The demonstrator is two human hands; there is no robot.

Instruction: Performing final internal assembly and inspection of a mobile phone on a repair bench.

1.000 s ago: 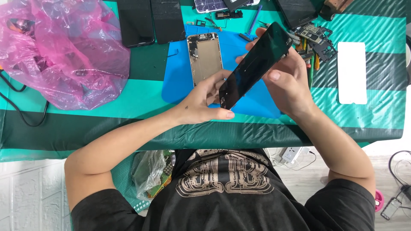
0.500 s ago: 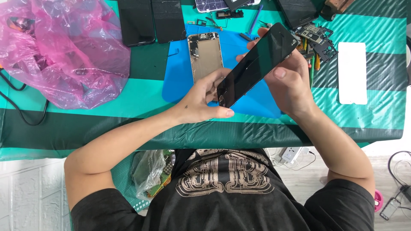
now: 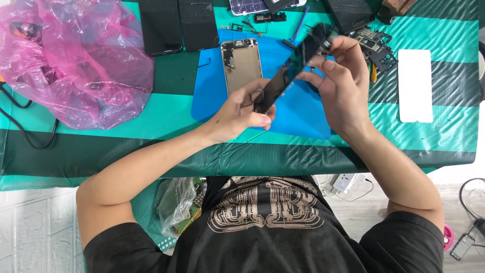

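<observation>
**Both hands on the black phone screen, held above the blue mat**

Two hands share one part here: your left hand point(image 3: 242, 114) pinches the lower end of the black phone screen point(image 3: 288, 81) between thumb and fingers, and your right hand point(image 3: 343, 83) clamps its upper end with the fingertips curled over the edge. The screen runs on a slant between them, lower end toward you and to the left, upper end farther away and to the right, turned nearly edge-on to the camera and blurred, so its face cannot be read. It hangs in the air, clear of the worktop point(image 3: 444, 139), over the blue mat point(image 3: 212, 96).

On that mat, just beyond your left hand, a gold phone housing point(image 3: 242, 63) lies flat with its open back up. To the far left a crumpled pink plastic bag point(image 3: 70, 60) sits on the green striped cover. Two dark phone panels point(image 3: 179, 25) lie side by side beyond the mat's left corner. To the right of your right hand a white rectangular panel point(image 3: 415, 86) lies flat, well apart from it, and small circuit boards point(image 3: 376, 45) are scattered between the two.
</observation>
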